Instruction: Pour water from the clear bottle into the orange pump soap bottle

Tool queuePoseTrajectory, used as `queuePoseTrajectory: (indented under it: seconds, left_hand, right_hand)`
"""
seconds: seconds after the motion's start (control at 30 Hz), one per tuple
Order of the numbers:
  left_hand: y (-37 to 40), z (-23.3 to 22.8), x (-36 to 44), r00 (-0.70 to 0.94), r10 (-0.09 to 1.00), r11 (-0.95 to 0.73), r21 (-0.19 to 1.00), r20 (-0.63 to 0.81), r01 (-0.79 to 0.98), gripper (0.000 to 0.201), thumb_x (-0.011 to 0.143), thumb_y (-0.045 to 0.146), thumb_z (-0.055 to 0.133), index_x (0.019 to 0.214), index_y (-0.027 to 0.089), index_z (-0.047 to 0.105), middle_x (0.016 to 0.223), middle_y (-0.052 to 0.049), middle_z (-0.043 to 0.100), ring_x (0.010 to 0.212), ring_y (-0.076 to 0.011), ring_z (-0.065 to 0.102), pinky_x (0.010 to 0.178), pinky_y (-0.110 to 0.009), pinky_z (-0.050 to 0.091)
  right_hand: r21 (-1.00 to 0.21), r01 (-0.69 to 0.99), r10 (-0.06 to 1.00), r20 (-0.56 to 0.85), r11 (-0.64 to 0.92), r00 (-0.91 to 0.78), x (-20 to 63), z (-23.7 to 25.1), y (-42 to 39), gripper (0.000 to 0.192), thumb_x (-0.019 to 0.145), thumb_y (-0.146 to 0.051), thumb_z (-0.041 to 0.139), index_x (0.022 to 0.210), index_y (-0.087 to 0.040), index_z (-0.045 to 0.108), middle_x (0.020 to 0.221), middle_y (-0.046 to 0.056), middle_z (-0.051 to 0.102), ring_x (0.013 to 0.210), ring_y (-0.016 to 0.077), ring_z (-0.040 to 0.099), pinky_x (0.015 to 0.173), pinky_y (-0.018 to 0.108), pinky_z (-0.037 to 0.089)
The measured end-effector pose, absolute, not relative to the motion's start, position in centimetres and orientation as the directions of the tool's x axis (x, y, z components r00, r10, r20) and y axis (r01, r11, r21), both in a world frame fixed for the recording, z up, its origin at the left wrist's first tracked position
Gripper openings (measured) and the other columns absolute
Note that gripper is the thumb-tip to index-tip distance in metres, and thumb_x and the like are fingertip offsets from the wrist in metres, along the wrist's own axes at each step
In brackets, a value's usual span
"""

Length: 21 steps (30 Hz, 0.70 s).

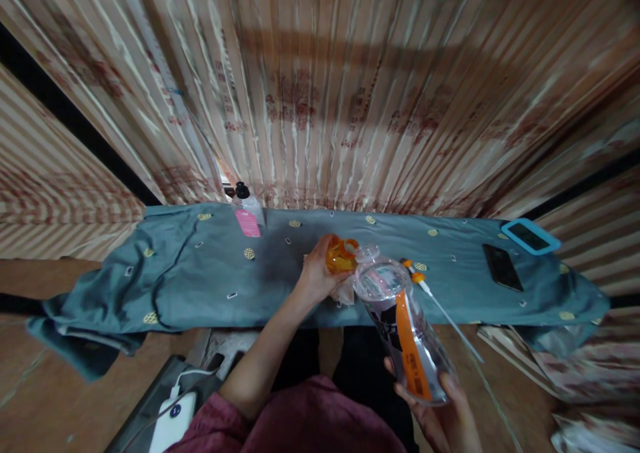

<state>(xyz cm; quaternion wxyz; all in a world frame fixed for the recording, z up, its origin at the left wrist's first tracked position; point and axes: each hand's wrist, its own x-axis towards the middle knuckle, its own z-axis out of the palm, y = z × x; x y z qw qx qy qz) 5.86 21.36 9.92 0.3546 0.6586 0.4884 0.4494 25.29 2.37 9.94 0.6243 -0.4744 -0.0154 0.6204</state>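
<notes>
- Nearest of all, at the bottom centre of the frame, a maroon sleeve [300,419], with a white power bank [173,423] and its cable low at the left.
- The right hand [445,416], lower right, is cupped under the base of a clear plastic bottle [405,333], fingers closed round it.
- The bottle's long axis runs from lower right up toward the centre, tilted, its open neck pointing at the table's near edge; an orange label strip runs along its length.
- The left hand [320,276], centre frame, is clamped on an orange cap [341,256] right at the bottle's mouth.
- The narrow table under a grey-blue cloth [200,279] crosses the middle; its left end droops over the edge, leaving open cloth there.
- An orange-tipped stick [425,289] lies just right of the bottle's neck.
- Further right, well apart, a dark phone [503,266] and a blue-framed device [530,236].
- Upper left of centre, a small pink-labelled bottle [247,213] stands by the striped curtain [350,93] close behind.
</notes>
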Motion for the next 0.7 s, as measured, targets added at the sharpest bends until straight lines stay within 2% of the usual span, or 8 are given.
queuePoseTrajectory:
  seconds: [0.13,0.3,0.43,0.6,0.67,0.7]
  left_hand:
    - [21.3,10.0,5.9,0.134,0.956,-0.292,0.895,0.261,0.337,0.065,0.064,0.025,0.086,0.122,0.019,0.056,0.117,-0.009,0.071,0.106,-0.0281,0.071,0.094,-0.040,0.057]
    - [21.4,9.8,5.6,0.167,0.929,-0.368,0.871,0.330,0.326,0.065,0.067,0.030,0.087,0.124,0.019,0.058,0.125,-0.011,0.070,0.116,-0.0284,0.068,0.102,-0.041,0.055]
    - [21.5,9.4,5.5,0.169,0.924,-0.379,0.870,0.342,0.316,0.064,0.069,0.030,0.086,0.126,0.020,0.059,0.128,-0.011,0.069,0.119,-0.0290,0.067,0.106,-0.044,0.053]
    - [21.8,9.1,5.5,0.185,0.920,-0.388,0.870,0.346,0.303,0.066,0.066,0.029,0.087,0.125,0.021,0.060,0.125,-0.010,0.069,0.117,-0.0289,0.068,0.105,-0.043,0.053]
    - [21.8,9.1,5.5,0.187,0.920,-0.386,0.872,0.343,0.302,0.066,0.065,0.027,0.087,0.124,0.020,0.060,0.124,-0.010,0.070,0.116,-0.0290,0.068,0.103,-0.043,0.054]
    - [21.8,9.1,5.6,0.187,0.922,-0.381,0.873,0.338,0.304,0.066,0.064,0.025,0.087,0.124,0.020,0.061,0.124,-0.010,0.070,0.115,-0.0291,0.068,0.103,-0.043,0.054]
  right_hand:
    - [-0.589,-0.783,0.769,-0.590,-0.202,0.246,25.8,9.8,1.3,0.053,0.056,-0.046,0.097,0.105,-0.034,0.080,0.112,0.008,0.074,0.092,0.0363,0.074,0.065,0.037,0.065]
    - [-0.589,-0.784,0.748,-0.607,-0.198,0.267,25.8,10.2,-0.1,0.055,0.060,-0.047,0.095,0.110,-0.032,0.078,0.117,0.007,0.073,0.097,0.0354,0.073,0.072,0.040,0.065]
    - [-0.598,-0.782,0.723,-0.619,-0.179,0.307,25.4,10.7,-0.8,0.059,0.056,-0.046,0.096,0.110,-0.037,0.076,0.118,0.002,0.073,0.092,0.0291,0.074,0.070,0.034,0.064]
    - [-0.628,-0.761,0.729,-0.597,-0.164,0.336,25.3,10.2,-1.3,0.057,0.056,-0.049,0.094,0.107,-0.032,0.077,0.115,0.005,0.074,0.093,0.0284,0.074,0.067,0.029,0.063]
    - [-0.652,-0.737,0.740,-0.582,-0.178,0.337,25.4,9.8,-1.4,0.053,0.057,-0.049,0.093,0.105,-0.034,0.077,0.115,0.004,0.074,0.093,0.0269,0.074,0.076,0.033,0.063]
    - [-0.664,-0.721,0.734,-0.588,-0.197,0.341,25.4,9.6,-1.4,0.054,0.055,-0.050,0.093,0.104,-0.034,0.078,0.116,0.004,0.074,0.096,0.0277,0.073,0.088,0.040,0.061]
